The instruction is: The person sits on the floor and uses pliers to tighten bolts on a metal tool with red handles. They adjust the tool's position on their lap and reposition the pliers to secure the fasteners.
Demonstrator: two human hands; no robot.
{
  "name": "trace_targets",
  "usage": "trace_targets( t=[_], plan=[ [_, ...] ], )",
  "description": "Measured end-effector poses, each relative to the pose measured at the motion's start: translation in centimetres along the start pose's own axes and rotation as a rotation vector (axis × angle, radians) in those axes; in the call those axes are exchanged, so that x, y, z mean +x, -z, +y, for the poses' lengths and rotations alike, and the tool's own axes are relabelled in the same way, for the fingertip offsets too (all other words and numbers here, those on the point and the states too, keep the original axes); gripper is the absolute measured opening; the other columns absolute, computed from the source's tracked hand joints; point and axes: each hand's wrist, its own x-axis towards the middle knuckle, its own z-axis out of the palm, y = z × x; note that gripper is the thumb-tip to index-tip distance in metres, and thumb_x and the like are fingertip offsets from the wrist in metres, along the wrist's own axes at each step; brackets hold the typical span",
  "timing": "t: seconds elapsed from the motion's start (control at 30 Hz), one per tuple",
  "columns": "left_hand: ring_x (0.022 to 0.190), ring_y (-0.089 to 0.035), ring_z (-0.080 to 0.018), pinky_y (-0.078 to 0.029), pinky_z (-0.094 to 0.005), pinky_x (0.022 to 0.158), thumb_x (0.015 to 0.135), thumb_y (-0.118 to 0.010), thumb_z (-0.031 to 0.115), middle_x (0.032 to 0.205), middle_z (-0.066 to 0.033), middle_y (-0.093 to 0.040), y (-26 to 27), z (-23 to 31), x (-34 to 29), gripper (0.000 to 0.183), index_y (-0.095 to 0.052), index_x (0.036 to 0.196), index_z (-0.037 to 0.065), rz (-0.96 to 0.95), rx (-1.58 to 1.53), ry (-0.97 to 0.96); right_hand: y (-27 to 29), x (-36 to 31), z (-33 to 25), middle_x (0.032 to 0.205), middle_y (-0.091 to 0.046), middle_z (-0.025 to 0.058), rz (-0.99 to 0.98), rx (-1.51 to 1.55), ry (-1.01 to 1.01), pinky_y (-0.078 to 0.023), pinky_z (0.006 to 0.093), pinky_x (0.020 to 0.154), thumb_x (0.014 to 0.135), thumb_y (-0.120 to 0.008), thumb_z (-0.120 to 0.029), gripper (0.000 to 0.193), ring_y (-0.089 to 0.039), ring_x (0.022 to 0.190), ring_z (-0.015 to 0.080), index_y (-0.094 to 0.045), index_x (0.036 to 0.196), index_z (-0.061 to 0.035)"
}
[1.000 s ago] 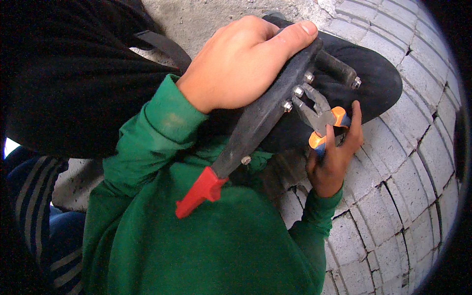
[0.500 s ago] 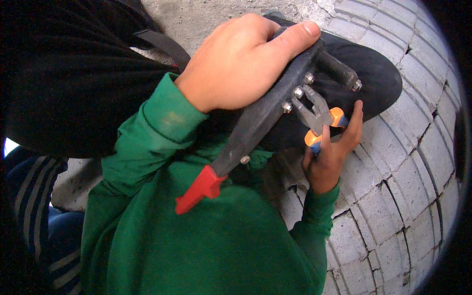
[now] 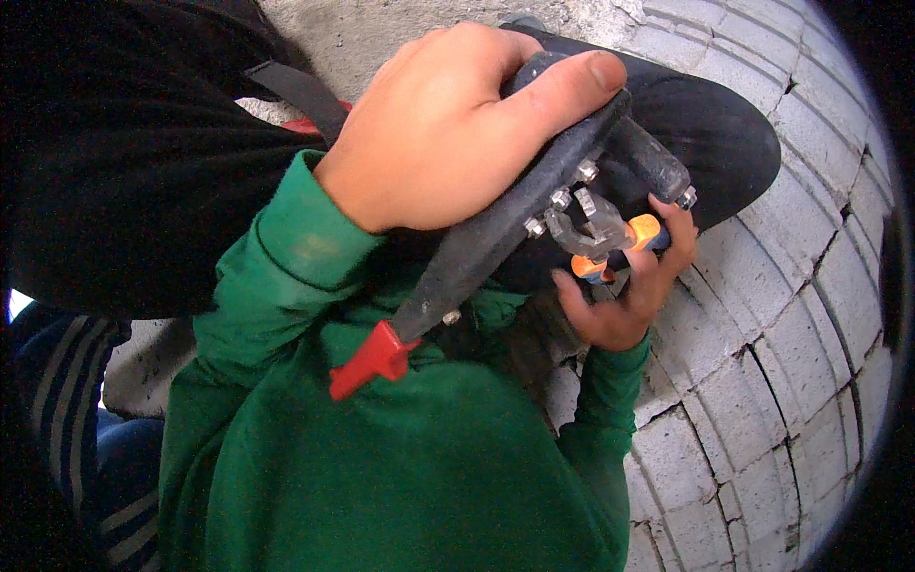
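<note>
My left hand (image 3: 448, 129) is wrapped over a long black plastic part (image 3: 472, 253), thumb stretched across its upper end. The part lies slanted and carries several shiny bolt ends with nuts (image 3: 560, 198). A red piece (image 3: 372, 360) forms its lower left tip, and a short black cylinder (image 3: 653, 157) juts from its upper end. On the right, my right hand (image 3: 629, 296) grips pliers (image 3: 593, 227) with orange and blue handles. Their jaws are parted and close to the middle nut; contact cannot be made out. My left fingertips are hidden.
The black part rests over my black-trousered leg (image 3: 724, 124). Grey block paving (image 3: 762, 315) with open joints lies on the right, and rough concrete (image 3: 334, 43) at the top. Dark striped cloth (image 3: 71, 391) shows at the lower left.
The pliers have turned and dropped slightly, with their jaws shifted left. My right fingers have changed their hold on the handles. The black part and my left hand have moved a little left.
</note>
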Motion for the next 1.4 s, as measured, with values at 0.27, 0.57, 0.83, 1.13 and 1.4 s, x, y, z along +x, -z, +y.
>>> trace_targets(
  t=[0.27,0.57,0.83,1.13,1.4],
  plan=[
    [0.107,-0.059,-0.0239,-0.045,-0.0314,0.095,0.099,-0.054,0.018,0.119,-0.0150,-0.059,0.3,-3.6,-0.5,0.035,-0.059,0.131,0.006,0.093,0.286,-0.491,-1.3,-0.3,0.7,0.143,-0.041,0.0255,0.094,-0.051,0.017,-0.022,0.0669,0.103,0.072,-0.078,-0.029,0.042,-0.037,0.129,0.0529,-0.048,0.100,-0.0227],
    [0.108,-0.059,-0.0252,-0.045,-0.0318,0.097,0.097,-0.054,0.016,0.119,-0.0152,-0.058,0.4,-3.5,-0.5,0.037,-0.058,0.133,0.008,0.070,0.320,-0.479,-0.6,0.4,0.4,0.148,-0.019,0.0369,0.012,0.033,0.052,-0.045,0.0599,0.096,0.075,-0.061,-0.008,0.036,-0.024,0.135,0.0571,-0.049,0.108,-0.0164],
    [0.106,-0.059,-0.0231,-0.045,-0.0301,0.094,0.100,-0.053,0.018,0.116,-0.0145,-0.059,0.0,-3.1,-0.7,0.034,-0.059,0.131,0.006,0.037,0.089,-0.311,-0.7,0.6,0.4,0.148,-0.015,0.0370,0.010,0.090,0.070,-0.054,0.0554,0.092,0.076,-0.056,-0.002,0.042,-0.020,0.137,0.0562,-0.050,0.115,-0.0166],
    [0.106,-0.060,-0.0287,-0.047,-0.0330,0.093,0.096,-0.055,0.014,0.118,-0.0178,-0.058,0.7,-3.3,-0.2,0.038,-0.056,0.132,0.004,0.060,0.468,-0.634,1.3,1.5,-0.8,0.150,-0.016,0.0390,-0.170,-0.100,0.024,-0.027,0.0587,0.109,0.069,-0.060,0.000,0.045,-0.020,0.139,0.0555,-0.055,0.113,-0.0085],
    [0.083,-0.062,-0.0111,-0.048,-0.0258,0.077,0.099,-0.054,0.030,0.083,-0.0072,-0.067,-0.2,-0.5,0.9,0.039,-0.066,0.109,-0.005,-0.111,-0.372,0.084,-0.7,0.3,-0.4,0.150,-0.023,0.0352,0.021,0.152,-0.053,-0.020,0.0654,0.105,0.076,-0.067,-0.035,0.036,-0.025,0.135,0.0543,-0.063,0.107,-0.0168]
  ],
)
